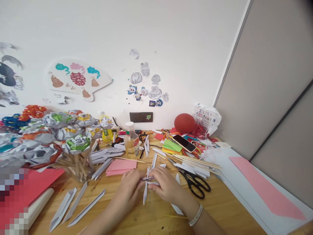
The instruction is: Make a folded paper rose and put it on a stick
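Both hands are closed on a cross-shaped bundle of folded white paper strips [145, 193], with a small dark spot at its middle. My left hand [127, 188] pinches it from the left, and my right hand [166, 185], with a bracelet on the wrist, grips it from the right. Parts of the bundle are hidden behind the fingers. Right of my right hand lie black-handled scissors [195, 182]. A stack of pink paper [121, 166] sits just beyond my left hand. Several loose folded strips [86, 207] rest on the table at the left.
A glass bottle of yellowish liquid [132, 142] stands behind the hands. Crumpled paper flowers on sticks fill a clear container [78, 164] at the left. A phone [184, 143] lies on coloured paper, near wooden sticks [195, 160] and a red balloon [184, 123]. A wall panel [271, 81] bounds the right.
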Available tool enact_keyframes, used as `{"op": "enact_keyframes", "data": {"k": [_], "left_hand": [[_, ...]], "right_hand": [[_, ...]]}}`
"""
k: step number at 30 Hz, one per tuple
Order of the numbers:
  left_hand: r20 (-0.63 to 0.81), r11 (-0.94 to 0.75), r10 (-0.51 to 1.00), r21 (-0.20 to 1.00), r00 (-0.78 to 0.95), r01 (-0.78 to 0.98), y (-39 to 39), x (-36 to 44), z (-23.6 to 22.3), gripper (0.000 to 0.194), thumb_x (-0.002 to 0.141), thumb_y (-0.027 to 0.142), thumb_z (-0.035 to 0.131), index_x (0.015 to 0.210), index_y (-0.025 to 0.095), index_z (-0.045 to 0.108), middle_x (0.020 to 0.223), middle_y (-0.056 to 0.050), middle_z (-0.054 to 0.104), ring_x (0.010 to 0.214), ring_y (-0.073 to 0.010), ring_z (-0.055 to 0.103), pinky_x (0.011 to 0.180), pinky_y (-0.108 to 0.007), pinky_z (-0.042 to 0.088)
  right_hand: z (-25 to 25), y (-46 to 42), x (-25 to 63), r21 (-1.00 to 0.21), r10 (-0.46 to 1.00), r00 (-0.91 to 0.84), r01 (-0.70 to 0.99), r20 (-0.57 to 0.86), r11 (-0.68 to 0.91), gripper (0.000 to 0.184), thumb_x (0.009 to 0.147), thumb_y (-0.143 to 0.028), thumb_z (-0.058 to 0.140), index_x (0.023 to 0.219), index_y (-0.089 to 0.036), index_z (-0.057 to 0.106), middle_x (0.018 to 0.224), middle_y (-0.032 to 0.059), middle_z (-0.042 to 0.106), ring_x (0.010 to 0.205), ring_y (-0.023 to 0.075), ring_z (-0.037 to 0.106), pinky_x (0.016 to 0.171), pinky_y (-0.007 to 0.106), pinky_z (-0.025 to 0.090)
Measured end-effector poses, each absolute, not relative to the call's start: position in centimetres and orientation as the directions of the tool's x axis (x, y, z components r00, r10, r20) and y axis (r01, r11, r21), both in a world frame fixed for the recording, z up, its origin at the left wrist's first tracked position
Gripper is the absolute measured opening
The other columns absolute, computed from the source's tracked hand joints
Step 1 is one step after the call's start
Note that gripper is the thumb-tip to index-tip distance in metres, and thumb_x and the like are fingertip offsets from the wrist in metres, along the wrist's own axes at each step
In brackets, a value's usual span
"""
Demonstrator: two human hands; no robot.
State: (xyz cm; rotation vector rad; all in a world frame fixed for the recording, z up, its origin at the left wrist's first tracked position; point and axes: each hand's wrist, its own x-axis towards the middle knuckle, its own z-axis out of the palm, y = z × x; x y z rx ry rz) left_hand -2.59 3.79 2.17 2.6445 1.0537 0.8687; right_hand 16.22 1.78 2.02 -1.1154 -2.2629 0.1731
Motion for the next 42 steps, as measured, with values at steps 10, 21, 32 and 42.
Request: {"op": "enact_keyframes", "data": {"k": [10, 21, 32, 42], "left_hand": [[0.578, -0.734, 0.588, 0.086, 0.567, 0.674, 3.3, -1.6, 0.7, 0.023, 0.089, 0.012, 0.036, 0.086, 0.02, 0.057, 0.078, -0.003, 0.063, 0.074, -0.02, 0.052, 0.07, -0.032, 0.035], [0.571, -0.771, 0.587, 0.176, 0.574, 0.612, 2.8, -2.0, 2.1, 0.024, 0.092, 0.018, 0.035, 0.078, 0.02, 0.053, 0.072, -0.001, 0.059, 0.071, -0.0192, 0.048, 0.067, -0.031, 0.031], [0.675, -0.822, 0.551, 0.337, 0.49, 0.46, 1.6, -2.0, 3.4, 0.025, 0.092, 0.022, 0.034, 0.075, 0.019, 0.051, 0.066, 0.0, 0.054, 0.066, -0.0171, 0.048, 0.064, -0.031, 0.034], [0.819, -0.799, 0.396, 0.085, 0.414, 0.596, 0.6, -2.1, 3.6, 0.02, 0.086, 0.006, 0.043, 0.089, 0.017, 0.059, 0.074, -0.004, 0.065, 0.073, -0.0185, 0.054, 0.074, -0.033, 0.035]], "right_hand": [[1.2, 1.9, 15.3, -0.196, 0.754, -0.444, 0.785, 0.485, 0.588, 0.006, 0.089, -0.018, 0.05, 0.085, -0.019, 0.055, 0.086, 0.0039, 0.059, 0.081, 0.0201, 0.05, 0.073, 0.032, 0.039], [2.2, 1.4, 15.6, -0.278, 0.703, -0.437, 0.701, 0.561, 0.657, 0.019, 0.092, -0.021, 0.036, 0.082, -0.018, 0.052, 0.08, 0.0042, 0.057, 0.076, 0.0193, 0.047, 0.072, 0.032, 0.037], [2.9, 0.0, 14.0, -0.358, 0.596, -0.298, 0.575, 0.746, 0.736, 0.032, 0.095, -0.028, 0.027, 0.07, -0.019, 0.046, 0.068, 0.002, 0.049, 0.068, 0.0174, 0.044, 0.067, 0.032, 0.035], [3.0, -0.6, 13.5, -0.167, 0.491, -0.27, 0.717, 0.828, 0.677, 0.023, 0.089, -0.013, 0.032, 0.075, -0.018, 0.05, 0.068, 0.0038, 0.052, 0.066, 0.0184, 0.041, 0.062, 0.033, 0.032]]}}
